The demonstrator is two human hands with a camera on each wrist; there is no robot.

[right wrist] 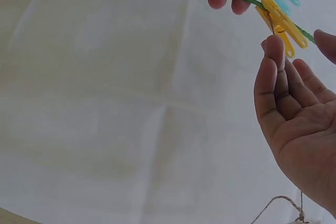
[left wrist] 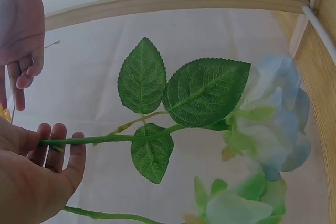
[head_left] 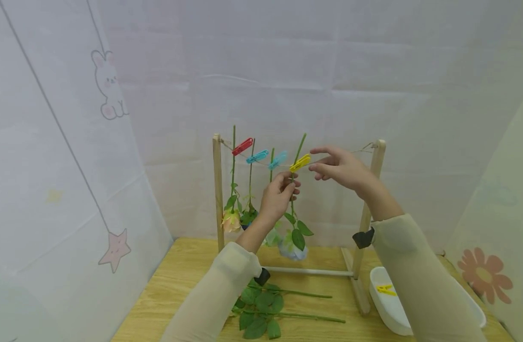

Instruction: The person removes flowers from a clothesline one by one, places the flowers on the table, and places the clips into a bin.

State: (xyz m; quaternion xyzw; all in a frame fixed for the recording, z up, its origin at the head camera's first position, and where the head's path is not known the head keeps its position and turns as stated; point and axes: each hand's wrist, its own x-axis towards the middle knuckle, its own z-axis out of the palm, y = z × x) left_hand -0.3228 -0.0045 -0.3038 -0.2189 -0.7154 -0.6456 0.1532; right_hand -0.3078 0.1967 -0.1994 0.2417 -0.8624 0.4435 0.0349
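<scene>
My left hand (head_left: pixel 277 197) pinches the green stem of a pale blue artificial rose (left wrist: pixel 281 111), which hangs head down with leaves (left wrist: pixel 207 93) on its stem. A yellow clothespin (head_left: pixel 300 163) clips that stem to the twine, just above the left hand. My right hand (head_left: pixel 340 168) is beside the clothespin, thumb and fingers spread apart with nothing held between them. In the right wrist view its fingertips (right wrist: pixel 274 51) are close to the clothespin's handles; whether they touch is unclear. The clipped end appears in the right wrist view at the yellow clothespin (right wrist: pixel 281 22).
On the twine of a wooden rack (head_left: pixel 377 166), a red clothespin (head_left: pixel 242 146) and two blue clothespins (head_left: pixel 257 156) hold more upside-down flowers, one a peach rose (head_left: pixel 232 221). Leafy stems (head_left: pixel 265 304) lie on the table (head_left: pixel 158 294). A white tub (head_left: pixel 389 316) contains a yellow clothespin (head_left: pixel 386 289).
</scene>
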